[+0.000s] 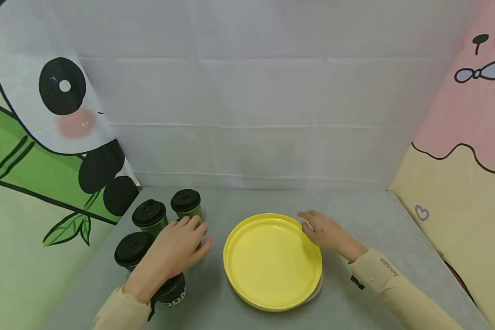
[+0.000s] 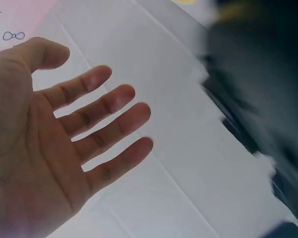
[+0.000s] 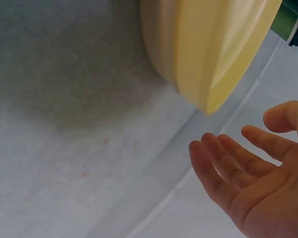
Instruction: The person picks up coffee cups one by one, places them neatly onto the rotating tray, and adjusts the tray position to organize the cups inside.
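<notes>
My left hand (image 1: 176,250) hovers over a cluster of lidded paper cups at the left of the table, its fingers loosely spread and holding nothing. In the left wrist view the palm (image 2: 39,158) faces the camera and bears nothing. A round yellow plate (image 1: 272,266) lies at the middle, stacked on a paler round piece (image 1: 318,289) that peeks out at its lower right. Just off the plate's upper right rim is my right hand (image 1: 330,234), its fingers relaxed; the right wrist view shows a gap between the fingertips and the yellow rim (image 3: 213,59).
Green cups with black lids stand at the back (image 1: 187,204), behind the hand (image 1: 149,214) and at the left (image 1: 132,250). A dark cup (image 1: 175,289) with white lettering is partly hidden under the left wrist. A grey cloth covers the table (image 1: 354,206); printed hangings enclose it.
</notes>
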Tool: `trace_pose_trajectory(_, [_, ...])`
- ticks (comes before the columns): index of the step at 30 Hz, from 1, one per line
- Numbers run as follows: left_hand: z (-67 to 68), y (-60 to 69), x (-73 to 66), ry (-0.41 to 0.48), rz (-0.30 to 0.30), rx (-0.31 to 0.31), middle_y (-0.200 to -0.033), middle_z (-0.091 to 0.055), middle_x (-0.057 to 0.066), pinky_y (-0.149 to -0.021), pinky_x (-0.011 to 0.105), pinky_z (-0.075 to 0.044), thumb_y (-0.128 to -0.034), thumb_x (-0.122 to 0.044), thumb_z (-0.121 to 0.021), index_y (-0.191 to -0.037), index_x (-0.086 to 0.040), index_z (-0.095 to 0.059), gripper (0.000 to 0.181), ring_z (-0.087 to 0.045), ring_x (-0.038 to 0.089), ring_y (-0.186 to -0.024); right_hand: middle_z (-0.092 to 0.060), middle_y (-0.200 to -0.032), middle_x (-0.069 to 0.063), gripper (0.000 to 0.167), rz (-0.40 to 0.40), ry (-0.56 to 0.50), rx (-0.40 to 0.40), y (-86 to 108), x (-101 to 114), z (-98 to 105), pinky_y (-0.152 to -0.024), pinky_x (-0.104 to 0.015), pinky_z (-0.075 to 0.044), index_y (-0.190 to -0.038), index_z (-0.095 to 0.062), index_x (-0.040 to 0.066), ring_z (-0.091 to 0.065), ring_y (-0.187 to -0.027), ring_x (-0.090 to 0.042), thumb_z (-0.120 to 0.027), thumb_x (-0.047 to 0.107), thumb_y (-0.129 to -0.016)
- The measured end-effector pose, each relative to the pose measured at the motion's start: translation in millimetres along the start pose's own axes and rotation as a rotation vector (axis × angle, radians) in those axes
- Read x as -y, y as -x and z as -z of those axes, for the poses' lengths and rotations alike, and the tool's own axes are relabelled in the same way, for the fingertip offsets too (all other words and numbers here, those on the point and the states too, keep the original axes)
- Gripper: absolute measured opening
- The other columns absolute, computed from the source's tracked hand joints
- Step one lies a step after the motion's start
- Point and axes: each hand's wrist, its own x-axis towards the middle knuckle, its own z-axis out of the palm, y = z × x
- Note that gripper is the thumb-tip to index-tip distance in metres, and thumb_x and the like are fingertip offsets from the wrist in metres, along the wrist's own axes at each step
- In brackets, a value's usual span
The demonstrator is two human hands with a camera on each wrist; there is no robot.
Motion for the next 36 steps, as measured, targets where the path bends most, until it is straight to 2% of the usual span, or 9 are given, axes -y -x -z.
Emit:
trace_pose_trajectory(3, [-3.5,32.4,5.2,0.007,0.066,-0.040,-0.099,-0.055,0.002,-0.067,0.036,-0.045,-0.0961,-0.033,-0.065,-0.099,-0.015,-0.064,0.018,-0.050,0.019,-0.083,-0.058,-0.133,-0.021,0.038,-0.003,-0.026,-0.021,1.1,-2,-2,-0.083,-0.043,-0.055,-0.140,-0.054,-0.001,-0.064,-0.105,-0.029,-0.046,0.014,-0.106])
trace_pose_trajectory(5, [-8.5,49.2,7.9,0.026,0.119,-0.044,-0.117,-0.059,0.007,-0.074,0.043,-0.051,-0.0948,-0.035,-0.066,-0.112,-0.014,-0.068,0.028,-0.057,0.024,-0.098,-0.060,-0.130,-0.022,0.037,-0.001,-0.037,-0.035,2.2,-4,-3,-0.078,-0.040,-0.055,-0.138,-0.056,-0.003,-0.064,-0.099,-0.026,-0.046,0.012,-0.106])
trace_pose_trajectory(7, [-14.5,61.8,10.5,0.042,0.164,-0.036,-0.134,-0.057,0.012,-0.082,0.054,-0.052,-0.0940,-0.038,-0.067,-0.124,-0.013,-0.067,0.039,-0.057,0.032,-0.113,-0.062,-0.126,-0.022,0.035,0.015,-0.038,-0.051,2.6,-7,-4,-0.077,-0.038,-0.054,-0.135,-0.058,-0.005,-0.064,-0.098,-0.026,-0.048,0.009,-0.105])
trace_pose_trajectory(10, [-23.9,73.1,12.9,0.059,0.208,0.007,-0.139,-0.055,0.014,-0.086,0.060,-0.050,-0.0933,-0.042,-0.068,-0.130,-0.014,-0.065,0.046,-0.056,0.036,-0.119,-0.065,-0.122,-0.021,0.032,0.032,-0.037,-0.066,2.7,-12,-8,-0.075,-0.036,-0.053,-0.131,-0.061,-0.006,-0.064,-0.097,-0.025,-0.049,0.007,-0.104])
trace_pose_trajectory(18, [-41.4,82.3,13.0,-0.029,0.088,0.008,-0.132,-0.059,0.008,-0.079,0.054,-0.052,-0.0813,-0.047,-0.079,-0.123,-0.017,-0.067,0.053,-0.057,0.034,-0.113,-0.068,-0.111,-0.018,0.027,0.069,-0.049,-0.085,1.3,-21,-19,-0.067,-0.029,-0.048,-0.123,-0.066,-0.005,-0.055,-0.080,-0.014,-0.053,0.003,-0.101])
trace_pose_trajectory(22, [-34.1,81.4,12.5,-0.048,0.030,-0.011,-0.126,-0.062,0.004,-0.078,0.051,-0.053,-0.0772,-0.051,-0.082,-0.121,-0.020,-0.069,0.055,-0.057,0.030,-0.109,-0.069,-0.113,-0.018,0.028,0.077,-0.044,-0.092,0.6,-21,-21,-0.068,-0.028,-0.049,-0.123,-0.067,-0.005,-0.057,-0.081,-0.014,-0.055,0.000,-0.099])
trace_pose_trajectory(26, [-17.4,69.2,3.1,-0.040,-0.050,-0.056,-0.127,-0.063,0.001,-0.079,0.047,-0.053,-0.0814,-0.056,-0.077,-0.123,-0.022,-0.069,0.055,-0.057,0.026,-0.109,-0.069,-0.115,-0.018,0.029,0.070,-0.058,-0.090,-0.3,-21,-22,-0.070,-0.030,-0.051,-0.124,-0.066,-0.006,-0.061,-0.087,-0.017,-0.055,-0.003,-0.097])
trace_pose_trajectory(30, [-1.8,51.8,-15.4,0.010,-0.161,-0.177,-0.126,-0.063,0.001,-0.077,0.043,-0.054,-0.0827,-0.056,-0.076,-0.124,-0.021,-0.069,0.054,-0.057,0.024,-0.109,-0.068,-0.115,-0.018,0.029,0.053,-0.065,-0.086,0.4,-21,-23,-0.073,-0.033,-0.052,-0.125,-0.065,-0.006,-0.062,-0.090,-0.019,-0.056,-0.004,-0.097])
trace_pose_trajectory(36, [10.3,21.4,-48.5,0.078,-0.292,-0.277,-0.129,-0.063,0.000,-0.080,0.041,-0.054,-0.0859,-0.055,-0.073,-0.129,-0.020,-0.066,0.055,-0.057,0.023,-0.111,-0.067,-0.118,-0.020,0.030,0.046,-0.052,-0.101,1.8,-22,-26,-0.085,-0.044,-0.054,-0.125,-0.065,-0.006,-0.065,-0.107,-0.032,-0.057,-0.003,-0.097])
